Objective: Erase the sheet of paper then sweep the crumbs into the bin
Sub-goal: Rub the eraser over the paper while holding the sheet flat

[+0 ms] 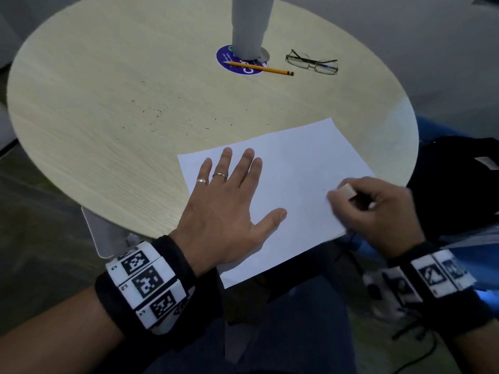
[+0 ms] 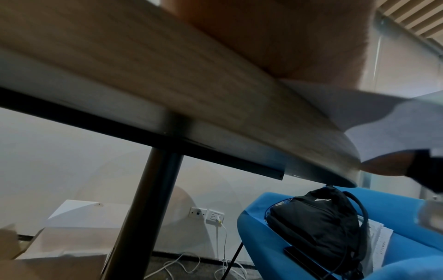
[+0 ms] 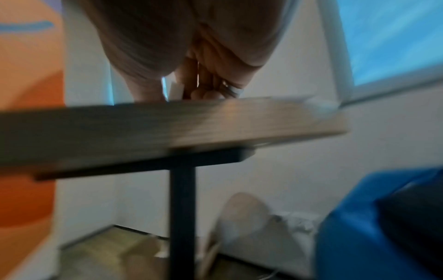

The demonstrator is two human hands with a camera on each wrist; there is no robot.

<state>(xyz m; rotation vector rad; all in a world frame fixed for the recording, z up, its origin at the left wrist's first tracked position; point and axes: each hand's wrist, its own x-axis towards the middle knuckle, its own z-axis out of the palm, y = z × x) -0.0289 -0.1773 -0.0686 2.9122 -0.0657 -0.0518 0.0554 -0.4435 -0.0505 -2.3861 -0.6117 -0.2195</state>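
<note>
The right hand's fingers (image 1: pixel 340 198) pinch an eraser (image 1: pixel 347 190) on the sheet (image 1: pixel 291 168), thin and prone to crumple, which lies at the tabletop's (image 1: pixel 108 103) near edge under the flat, spread left hand (image 1: pixel 229 201), crumbs (image 1: pixel 159 112) beyond.

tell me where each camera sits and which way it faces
Head: looks down at the table, sheet of paper, flat left hand and right hand pinching the eraser.
Left wrist: below the table edge, facing the backpack; palm overhead.
Right wrist: at the table edge; curled fingers show.
Both wrist views share the table leg.
</note>
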